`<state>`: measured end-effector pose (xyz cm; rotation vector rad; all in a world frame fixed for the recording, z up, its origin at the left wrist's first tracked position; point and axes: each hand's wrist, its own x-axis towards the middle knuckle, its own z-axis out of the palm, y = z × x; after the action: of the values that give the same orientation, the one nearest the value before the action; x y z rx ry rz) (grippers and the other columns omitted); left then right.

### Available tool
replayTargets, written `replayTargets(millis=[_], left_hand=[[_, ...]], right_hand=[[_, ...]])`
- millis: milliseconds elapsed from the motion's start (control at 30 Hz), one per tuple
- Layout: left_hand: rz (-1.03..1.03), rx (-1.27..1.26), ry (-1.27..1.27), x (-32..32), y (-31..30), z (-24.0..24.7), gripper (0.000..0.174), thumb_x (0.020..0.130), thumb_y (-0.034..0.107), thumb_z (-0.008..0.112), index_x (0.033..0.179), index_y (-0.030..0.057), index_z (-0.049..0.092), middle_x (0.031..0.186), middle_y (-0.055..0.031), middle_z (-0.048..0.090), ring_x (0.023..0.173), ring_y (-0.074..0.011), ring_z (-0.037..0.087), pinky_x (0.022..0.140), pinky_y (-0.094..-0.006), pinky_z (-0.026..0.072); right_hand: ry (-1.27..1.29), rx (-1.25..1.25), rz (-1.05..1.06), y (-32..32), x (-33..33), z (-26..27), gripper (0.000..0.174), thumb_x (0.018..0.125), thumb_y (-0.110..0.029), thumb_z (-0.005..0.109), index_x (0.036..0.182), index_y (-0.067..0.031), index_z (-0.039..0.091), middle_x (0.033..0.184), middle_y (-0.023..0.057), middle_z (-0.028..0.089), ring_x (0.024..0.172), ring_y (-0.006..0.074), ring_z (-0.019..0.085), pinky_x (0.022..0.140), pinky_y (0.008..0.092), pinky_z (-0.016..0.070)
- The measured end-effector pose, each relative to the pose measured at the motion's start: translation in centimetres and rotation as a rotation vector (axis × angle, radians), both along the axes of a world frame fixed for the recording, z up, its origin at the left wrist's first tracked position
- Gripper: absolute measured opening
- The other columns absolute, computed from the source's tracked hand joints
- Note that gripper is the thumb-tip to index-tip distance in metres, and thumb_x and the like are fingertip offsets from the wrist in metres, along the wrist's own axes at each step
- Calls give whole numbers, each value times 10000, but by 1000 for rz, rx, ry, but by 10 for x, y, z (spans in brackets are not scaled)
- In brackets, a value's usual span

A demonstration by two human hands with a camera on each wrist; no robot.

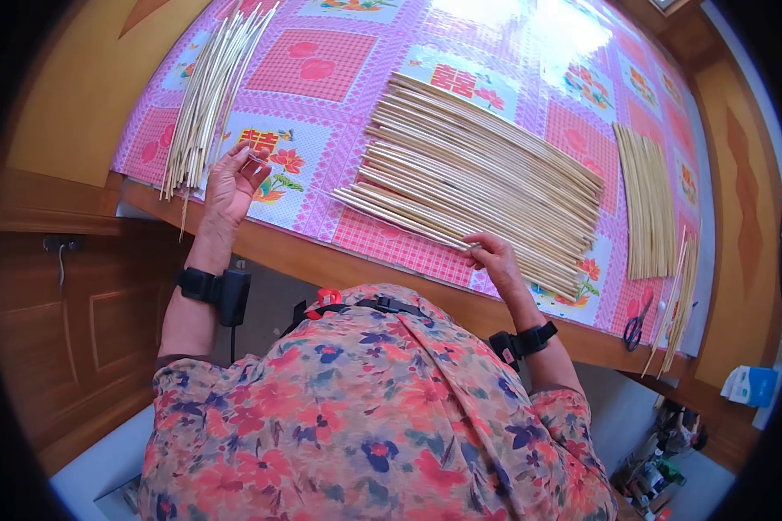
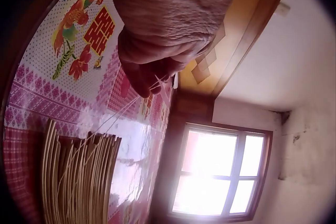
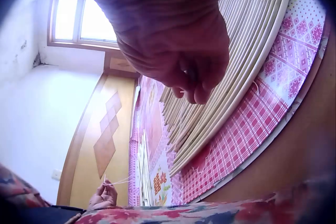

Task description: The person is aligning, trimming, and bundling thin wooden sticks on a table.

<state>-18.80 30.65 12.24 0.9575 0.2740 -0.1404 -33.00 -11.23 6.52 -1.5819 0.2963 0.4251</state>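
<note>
Between its thumb and fingers, my left hand [image 1: 231,184] pinches a thin pale string [image 2: 116,115], raised near the table's front edge at left. Strands of it stretch from those fingers over the flat row of straw-coloured stalks [image 1: 487,174]. The right hand [image 1: 497,263] is at the near edge of this row, fingers curled and tips together. In the right wrist view a small pale thing [image 3: 182,93] shows between its fingertips; I cannot tell what it is. The stalks lie side by side, and the hand overlaps the nearest ones.
A loose bundle of stalks [image 1: 213,95] lies at left, its ends over the table edge. To the right are a second flat row [image 1: 645,201], scissors [image 1: 638,326] and a few loose stalks [image 1: 679,304]. A patterned cloth [image 1: 313,65] covers the table.
</note>
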Motion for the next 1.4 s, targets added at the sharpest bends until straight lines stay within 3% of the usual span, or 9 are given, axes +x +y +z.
replayTargets(millis=[467, 567, 700, 800, 867, 900, 1000, 1233, 1400], left_hand=[[319, 28, 36, -3, 17, -51, 159, 812, 9, 528, 961, 50, 491, 905, -112, 590, 868, -216, 601, 724, -357, 525], [324, -21, 33, 0, 13, -47, 169, 817, 6, 517, 975, 51, 477, 938, -119, 572, 887, -233, 592, 736, -394, 518], [327, -123, -3, 14, 6, -35, 190, 819, -3, 505, 1000, 35, 461, 947, -124, 550, 880, -256, 587, 741, -428, 515], [268, -220, -93, 28, -22, 4, 176, 807, 6, 536, 976, 34, 497, 854, -100, 572, 775, -217, 599, 698, -371, 526], [31, -247, -148, 37, -34, 22, 170, 795, 20, 564, 959, 39, 524, 786, -72, 581, 661, -160, 584, 630, -315, 522], [-5, -252, -164, 40, -38, 32, 167, 795, 26, 568, 957, 40, 531, 774, -63, 582, 632, -141, 573, 596, -298, 512], [-365, -244, -185, 33, -86, 68, 130, 815, 51, 558, 942, 27, 555, 747, -52, 581, 592, -117, 562, 513, -266, 483], [-872, -212, -251, 1, -170, 112, 95, 839, 82, 550, 915, 25, 552, 722, -23, 543, 548, -60, 497, 456, -197, 419], [-928, -189, -241, -3, -184, 114, 91, 830, 93, 572, 874, 18, 548, 680, -12, 523, 524, -49, 473, 442, -178, 387]], right_hand=[[-70, -131, -223, 2, 0, 15, 179, 776, -20, 490, 910, -23, 609, 685, 41, 607, 574, 57, 528, 529, 188, 440], [-173, -498, 13, 7, -5, 3, 205, 789, -27, 484, 960, 4, 594, 679, 82, 616, 567, 110, 567, 528, 238, 470], [-44, -418, 97, 9, -14, -3, 198, 811, -10, 487, 972, -6, 602, 731, 72, 608, 605, 83, 562, 565, 214, 468], [-6, -389, 185, 14, -13, 2, 188, 768, -12, 509, 925, -5, 612, 689, 99, 617, 602, 138, 590, 574, 269, 490], [-50, -611, 397, 11, -11, 12, 194, 751, -22, 538, 925, -37, 623, 756, 114, 618, 668, 183, 600, 622, 289, 490], [-396, -840, 505, 8, -6, 18, 212, 742, -36, 565, 940, -69, 635, 813, 119, 606, 723, 219, 596, 647, 310, 479], [-513, -959, 238, 22, 29, 69, 197, 764, -65, 583, 952, -69, 638, 849, 119, 597, 737, 215, 585, 636, 301, 469], [-615, 185, -213, 90, 75, 177, 183, 838, -99, 561, 988, -1, 598, 752, -4, 562, 634, 61, 497, 602, 187, 414], [-533, 260, -244, 83, 69, 170, 174, 825, -82, 572, 976, 1, 594, 755, 12, 569, 655, 61, 498, 599, 185, 419]])
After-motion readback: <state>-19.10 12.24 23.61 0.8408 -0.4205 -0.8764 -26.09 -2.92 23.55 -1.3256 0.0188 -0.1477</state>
